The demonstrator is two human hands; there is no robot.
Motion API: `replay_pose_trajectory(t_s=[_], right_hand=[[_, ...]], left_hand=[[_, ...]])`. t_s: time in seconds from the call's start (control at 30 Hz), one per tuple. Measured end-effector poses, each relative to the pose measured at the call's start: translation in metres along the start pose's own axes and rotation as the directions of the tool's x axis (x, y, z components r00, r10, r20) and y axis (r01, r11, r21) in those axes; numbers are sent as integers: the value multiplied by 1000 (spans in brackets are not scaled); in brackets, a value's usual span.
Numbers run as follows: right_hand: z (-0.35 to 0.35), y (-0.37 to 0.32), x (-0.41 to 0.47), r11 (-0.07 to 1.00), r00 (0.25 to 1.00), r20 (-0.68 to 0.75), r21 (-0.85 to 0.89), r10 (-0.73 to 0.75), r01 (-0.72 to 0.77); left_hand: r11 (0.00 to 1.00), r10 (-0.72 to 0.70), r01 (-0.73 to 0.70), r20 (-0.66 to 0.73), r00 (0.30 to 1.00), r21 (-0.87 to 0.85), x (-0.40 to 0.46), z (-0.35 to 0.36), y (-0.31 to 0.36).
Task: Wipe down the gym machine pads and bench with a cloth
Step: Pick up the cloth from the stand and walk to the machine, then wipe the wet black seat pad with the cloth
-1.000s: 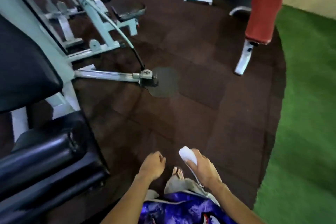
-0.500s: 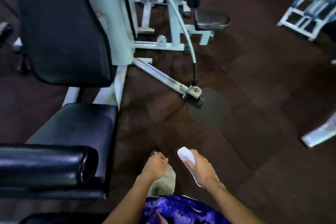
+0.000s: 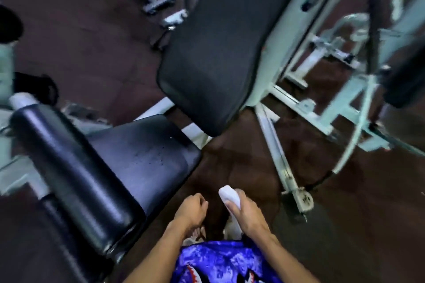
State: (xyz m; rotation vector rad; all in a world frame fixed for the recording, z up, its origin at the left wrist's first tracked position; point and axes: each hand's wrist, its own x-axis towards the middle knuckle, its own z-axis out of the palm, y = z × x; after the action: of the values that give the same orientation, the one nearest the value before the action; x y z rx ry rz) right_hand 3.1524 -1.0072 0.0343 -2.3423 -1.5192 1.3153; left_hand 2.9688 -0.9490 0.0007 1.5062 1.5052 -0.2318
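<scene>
Nearest, the right hand (image 3: pixel 247 212) grips one folded white cloth (image 3: pixel 230 196), its thumb across the front and the rounded end poking above the fingers. The left hand (image 3: pixel 192 210) hangs loosely curled, holding nothing. Beyond lie one black cylindrical roller pad (image 3: pixel 69 167), one black vinyl seat (image 3: pixel 149 156), one black backrest pad (image 3: pixel 218 41).

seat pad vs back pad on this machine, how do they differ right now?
The seat pad lies flat and low, while the back pad stands tilted up above its far edge. The seat pad is glossy with small specks on its surface; the back pad looks matte with none visible. The back pad is longer and narrower in view, the seat pad squarer. Both are black and padded, and neither hand touches either.
</scene>
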Motion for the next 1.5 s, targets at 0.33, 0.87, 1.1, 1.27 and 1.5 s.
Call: replay_pose_trajectory(t_s=[0.33, 0.87, 1.1, 1.27, 1.5], right_hand=[[-42, -51, 156, 914, 886, 370, -180, -280, 364], [75, -93, 298, 921, 913, 127, 23, -388, 388], [152, -97, 298, 838, 845, 77, -109, -529, 535], [154, -63, 314, 697, 759, 82, -341, -646, 630], [154, -119, 372, 884, 898, -95, -247, -430, 397]], left_hand=[[898, -396, 327, -221, 891, -293, 42, -37, 17], [898, -360, 429, -730, 581, -101, 127, -23, -81], [848, -422, 499, -799, 429, -179, 144, -18, -134], [793, -421, 605, -782, 460, -72, 152, -10, -149], [777, -398, 627, -815, 421, -55, 158, -3, -151]])
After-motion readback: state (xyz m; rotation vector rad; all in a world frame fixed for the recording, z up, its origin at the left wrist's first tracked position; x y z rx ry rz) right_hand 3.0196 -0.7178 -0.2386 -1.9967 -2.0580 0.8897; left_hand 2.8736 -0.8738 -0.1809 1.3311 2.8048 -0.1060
